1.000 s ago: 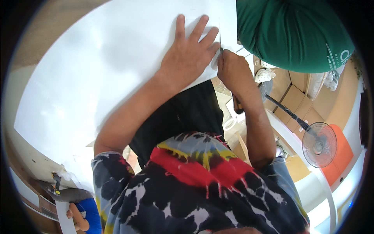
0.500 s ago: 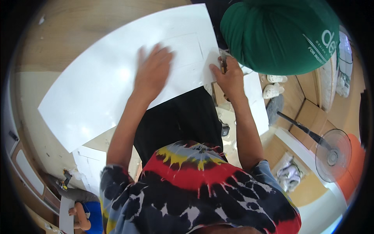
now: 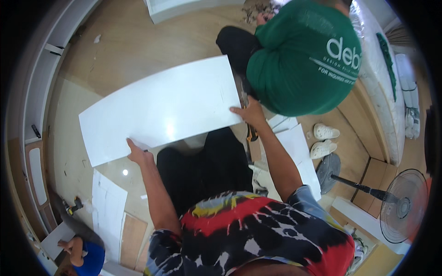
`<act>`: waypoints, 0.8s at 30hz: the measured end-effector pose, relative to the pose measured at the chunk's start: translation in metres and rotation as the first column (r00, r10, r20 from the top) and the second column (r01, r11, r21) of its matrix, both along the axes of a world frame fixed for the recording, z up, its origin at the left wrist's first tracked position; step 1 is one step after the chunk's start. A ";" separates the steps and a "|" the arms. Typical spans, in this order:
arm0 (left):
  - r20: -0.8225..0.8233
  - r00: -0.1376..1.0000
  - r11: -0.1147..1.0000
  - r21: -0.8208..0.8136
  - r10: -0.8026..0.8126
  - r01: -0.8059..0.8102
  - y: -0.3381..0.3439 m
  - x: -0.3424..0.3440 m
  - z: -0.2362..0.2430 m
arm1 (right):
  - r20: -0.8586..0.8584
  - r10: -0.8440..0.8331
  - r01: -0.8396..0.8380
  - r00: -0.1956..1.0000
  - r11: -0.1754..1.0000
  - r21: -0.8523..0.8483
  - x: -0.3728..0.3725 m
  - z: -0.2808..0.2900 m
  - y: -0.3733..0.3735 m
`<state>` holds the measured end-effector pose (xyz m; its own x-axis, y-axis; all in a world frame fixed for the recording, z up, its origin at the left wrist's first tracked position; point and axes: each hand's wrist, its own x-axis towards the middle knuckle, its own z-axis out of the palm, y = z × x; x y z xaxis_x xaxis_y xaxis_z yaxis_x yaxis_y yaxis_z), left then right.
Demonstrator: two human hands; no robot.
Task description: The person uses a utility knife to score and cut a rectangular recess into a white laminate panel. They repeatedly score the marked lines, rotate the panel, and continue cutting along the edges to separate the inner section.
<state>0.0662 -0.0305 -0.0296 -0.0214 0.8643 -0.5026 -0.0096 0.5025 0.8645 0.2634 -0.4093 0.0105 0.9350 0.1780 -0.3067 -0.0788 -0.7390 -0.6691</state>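
Okay, watching the head feed from my end: white panel (image 3: 156, 106) sits across the front of the body, over the black trousers (image 3: 202, 168), with both hands on it. Long axis runs left to right, tilted so the right end lies farther out from the torso than the left end. Far long edge looks bowed; lens bend may add to that, can't separate the two.

Left hand (image 3: 140, 155) is at the near long edge, toward the left end, so from there most of the panel extends ahead and to the right. Fingers pinch that edge, partly hidden underneath. Right hand (image 3: 251, 112) is at the right short edge, close to the near corner; the panel lies to its left. Thumb flat on the top face, other fingers around the edge, pinching as well. Neither hand is nearer, both touch.

Orange-and-black tool (image 3: 252, 133) shows just beside the right wrist; I can't tell if that hand grips it too. Co-worker in the green shirt (image 3: 301, 64) crouches just beyond the right end, so I log little room that side. Left end has bare floor (image 3: 64, 124) beside it.
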 end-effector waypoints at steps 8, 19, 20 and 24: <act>0.000 0.974 0.947 0.234 0.225 -0.219 0.015 0.031 -0.032 | -0.151 0.114 -0.139 0.982 0.976 -0.165 0.009 0.036 0.028; -0.531 0.847 0.849 0.449 0.003 0.279 0.251 -0.060 -0.061 | -0.250 0.209 -0.161 0.946 0.967 0.199 -0.183 0.022 0.138; -0.517 0.855 0.858 0.419 -0.043 0.297 0.227 -0.064 -0.068 | -0.214 0.189 -0.160 0.958 0.976 0.145 -0.188 0.023 0.128; -0.694 0.720 0.801 0.438 0.013 0.408 0.130 -0.033 -0.004 | -0.087 0.389 -0.378 0.917 0.918 0.120 -0.148 0.027 0.103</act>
<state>0.0335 0.0998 -0.0335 0.0551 0.9928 0.1066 0.6838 -0.1153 0.7205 0.1151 -0.3059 0.0379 0.7518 0.5505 -0.3630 0.1222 -0.6573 -0.7436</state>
